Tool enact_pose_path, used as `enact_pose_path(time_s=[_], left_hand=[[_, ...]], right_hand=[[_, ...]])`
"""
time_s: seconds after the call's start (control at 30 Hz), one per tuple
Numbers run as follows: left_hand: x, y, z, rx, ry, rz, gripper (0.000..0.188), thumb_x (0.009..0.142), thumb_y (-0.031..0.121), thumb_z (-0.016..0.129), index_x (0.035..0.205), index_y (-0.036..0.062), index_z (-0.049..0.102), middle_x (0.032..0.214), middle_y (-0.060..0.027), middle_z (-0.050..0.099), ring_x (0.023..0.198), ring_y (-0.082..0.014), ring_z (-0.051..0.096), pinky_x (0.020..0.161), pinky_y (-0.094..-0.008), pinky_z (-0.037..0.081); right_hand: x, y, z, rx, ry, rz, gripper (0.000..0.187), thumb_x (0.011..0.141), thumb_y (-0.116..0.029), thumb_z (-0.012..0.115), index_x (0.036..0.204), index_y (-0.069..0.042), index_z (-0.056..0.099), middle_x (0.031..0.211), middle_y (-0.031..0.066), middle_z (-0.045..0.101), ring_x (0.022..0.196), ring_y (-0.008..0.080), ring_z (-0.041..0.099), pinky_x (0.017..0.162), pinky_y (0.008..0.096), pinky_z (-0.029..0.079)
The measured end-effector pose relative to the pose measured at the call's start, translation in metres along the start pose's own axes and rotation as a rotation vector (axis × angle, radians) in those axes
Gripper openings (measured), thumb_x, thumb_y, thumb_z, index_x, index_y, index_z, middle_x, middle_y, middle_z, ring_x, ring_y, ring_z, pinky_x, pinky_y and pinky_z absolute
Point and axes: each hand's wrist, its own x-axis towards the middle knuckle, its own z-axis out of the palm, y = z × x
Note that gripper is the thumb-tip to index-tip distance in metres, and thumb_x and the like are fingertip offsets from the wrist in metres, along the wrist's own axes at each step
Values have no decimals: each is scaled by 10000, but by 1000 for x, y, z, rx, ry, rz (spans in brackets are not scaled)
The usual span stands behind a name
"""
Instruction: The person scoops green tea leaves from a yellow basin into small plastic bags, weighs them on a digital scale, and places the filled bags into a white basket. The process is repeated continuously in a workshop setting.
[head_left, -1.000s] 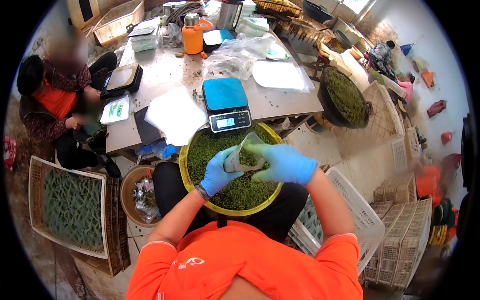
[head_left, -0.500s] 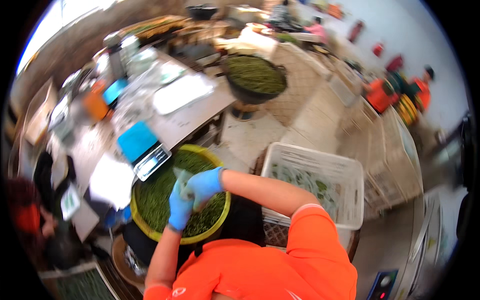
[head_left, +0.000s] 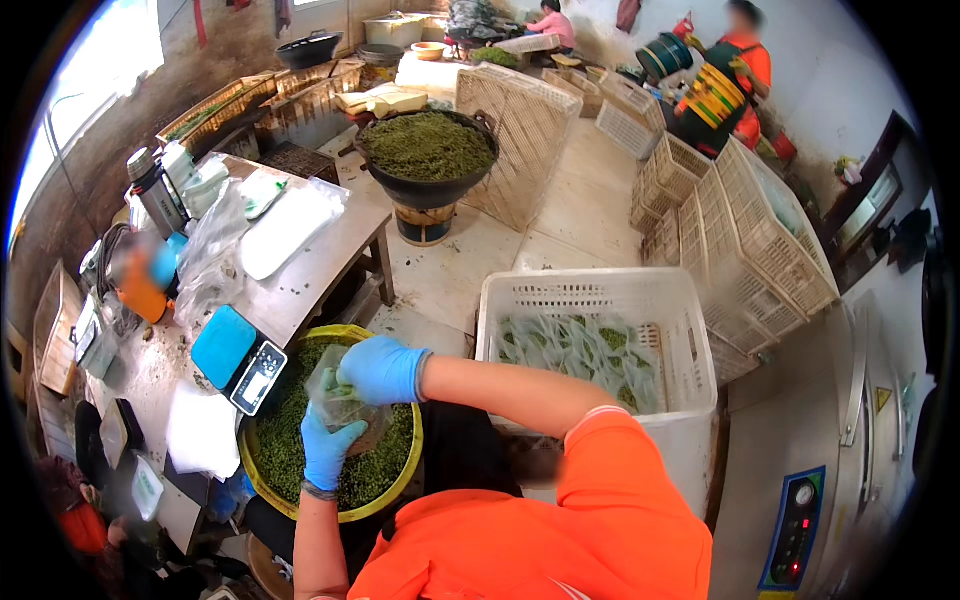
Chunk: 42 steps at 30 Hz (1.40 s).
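Both my hands wear blue gloves and work over a yellow-rimmed basin (head_left: 250, 470) full of small green tea-like pieces. My left hand (head_left: 328, 450) grips the lower side of a clear plastic bag (head_left: 345, 408), thumb on its front. At the bag's mouth, my right hand (head_left: 378, 370) is closed, its fingers curled down and partly hidden by the plastic. Some green shows through the bag. Just left of the basin, a digital scale (head_left: 232, 355) with a blue pan sits at the table's edge.
A white crate (head_left: 600, 283) with several filled clear bags stands right of the basin. Ahead is a black pan (head_left: 428, 150) of green leaves on a stand. Stacked crates (head_left: 735, 255) and a metal machine (head_left: 790, 430) line the right. A co-worker (head_left: 735, 80) stands far right.
My hands have moved slightly apart, and more of the bag now shows between them. The whole view has shifted, bringing the scale and basin a little left in the picture.
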Motion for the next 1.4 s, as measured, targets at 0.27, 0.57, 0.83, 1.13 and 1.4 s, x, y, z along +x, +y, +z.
enact_pose_path(time_s=[0.27, 0.57, 0.83, 1.13, 1.4], left_hand=[[4, 44, -9, -156, 44, -155, 428, 722, 33, 736, 1124, -52, 617, 994, -102, 695, 895, -182, 669, 832, -321, 543], [37, 63, 26, -89, -346, -244, 910, 712, 138, 792, 1481, 28, 317, 1357, -120, 509, 1047, -167, 534, 902, -293, 454], [12, 0, -8, 39, -317, -461, 579, 852, 57, 645, 1389, -32, 449, 1242, -122, 588, 1035, -138, 573, 917, -267, 467], [-2, -22, -15, 34, -282, -526, 510, 867, 68, 637, 1346, -39, 496, 1174, -118, 631, 1072, -160, 591, 926, -282, 473], [-7, -5, -79, 563, 151, -180, 388, 845, 144, 687, 1204, 11, 629, 977, -108, 676, 886, -151, 633, 791, -299, 503]], right_hand=[[-39, 9, 5, 470, 964, -103, 408, 723, -213, 738, 1089, -60, 646, 960, 161, 659, 858, 278, 644, 761, 363, 527], [-149, 116, 27, 1181, 478, 303, 283, 858, -250, 670, 1012, -18, 722, 824, 28, 689, 749, 101, 599, 673, 246, 490], [-388, 290, 69, 97, 1072, 1174, 294, 848, -263, 625, 973, -5, 688, 891, 206, 687, 795, 352, 659, 708, 438, 518], [-498, 430, 306, -43, 160, 1388, 339, 906, -254, 467, 1018, -11, 676, 1048, 247, 653, 904, 432, 638, 765, 518, 507], [-422, 399, 232, -74, -294, 1319, 441, 838, -183, 584, 1257, -45, 586, 1278, 196, 586, 1087, 359, 603, 915, 437, 486]])
